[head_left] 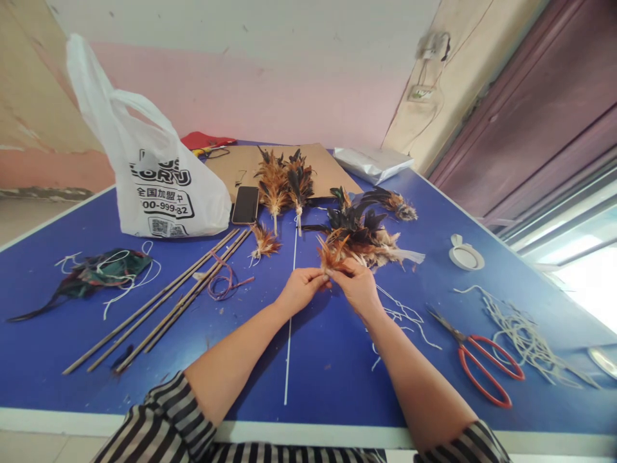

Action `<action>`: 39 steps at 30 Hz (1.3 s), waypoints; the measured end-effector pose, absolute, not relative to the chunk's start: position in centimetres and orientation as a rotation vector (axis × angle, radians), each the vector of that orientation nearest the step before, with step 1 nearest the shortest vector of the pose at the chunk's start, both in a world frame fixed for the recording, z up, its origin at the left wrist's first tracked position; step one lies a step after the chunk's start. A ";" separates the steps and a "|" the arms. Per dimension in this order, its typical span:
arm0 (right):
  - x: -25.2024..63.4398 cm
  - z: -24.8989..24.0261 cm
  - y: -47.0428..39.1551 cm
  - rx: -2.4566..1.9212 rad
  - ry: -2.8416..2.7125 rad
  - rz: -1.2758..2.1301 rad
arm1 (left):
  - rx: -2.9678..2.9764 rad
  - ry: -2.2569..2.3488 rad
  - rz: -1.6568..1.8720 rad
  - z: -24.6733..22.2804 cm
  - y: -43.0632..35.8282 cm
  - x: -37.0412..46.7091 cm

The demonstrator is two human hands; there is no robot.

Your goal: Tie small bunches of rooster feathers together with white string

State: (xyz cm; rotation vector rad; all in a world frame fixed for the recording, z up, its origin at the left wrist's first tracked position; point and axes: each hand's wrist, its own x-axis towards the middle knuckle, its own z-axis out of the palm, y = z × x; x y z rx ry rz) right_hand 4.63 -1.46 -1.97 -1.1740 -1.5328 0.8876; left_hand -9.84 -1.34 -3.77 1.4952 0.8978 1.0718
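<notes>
Mid-table (250, 360), the left hand (299, 290) and right hand (359, 286) nearly meet, fingertips pinching brown feathers (333, 255); scissors (482, 360) lie toward the near right corner.

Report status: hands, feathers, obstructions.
Left hand and right hand pinching brown feather bunch. Feather pile crowding close beyond. Red-handled scissors off right, apart from hands.

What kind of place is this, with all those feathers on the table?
Probably a small craft workshop, perhaps in a home: the blue table holds feather bundles tied at their stems, loose white string and red-handled scissors.
</notes>
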 end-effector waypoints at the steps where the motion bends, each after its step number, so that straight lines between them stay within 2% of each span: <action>1: 4.7 -1.9 -1.4 -1.179 -1.531 0.885 | 1.491 0.883 1.050 -3.7 -1.3 -9.9; 4: 4.9 -1.6 -1.4 -1.171 -1.502 0.943 | 1.393 0.808 0.945 -3.3 -1.3 -10.1; 12: 5.7 -1.8 -1.4 -1.088 -1.337 1.456 | 1.004 0.674 0.670 -3.3 -1.3 -11.1; 17: 5.4 -1.7 -1.6 -1.085 -1.401 1.451 | 0.965 0.670 0.683 -3.9 -1.2 -11.1; 21: 5.0 -1.6 -1.6 -1.117 -1.500 1.232 | 0.859 0.690 0.819 -4.0 -0.9 -10.8; 29: 4.5 -1.5 -2.5 -1.246 -2.018 0.202 | 0.651 0.695 0.970 -3.6 -0.8 -10.7; 33: 4.7 -1.6 -2.5 -1.333 -2.042 0.054 | 0.644 0.722 0.951 -3.5 -1.3 -10.2; 39: 4.9 -1.7 -2.3 -1.334 -2.053 0.018 | 0.675 0.736 0.903 -3.8 -1.4 -10.2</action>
